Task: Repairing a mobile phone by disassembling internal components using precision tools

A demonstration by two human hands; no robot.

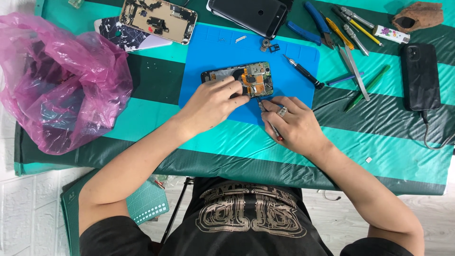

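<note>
An opened phone with its circuit board and orange flex cables showing lies on a blue work mat. My left hand rests on the phone's near side, fingers pressing its dark lower part. My right hand, with a ring on one finger, grips a thin metal tool whose tip touches the phone's near edge.
A pink plastic bag fills the left of the green striped table. Two more opened phones lie at the back. A black screwdriver, pliers, tweezers and pens lie to the right, beside a black phone on a cable.
</note>
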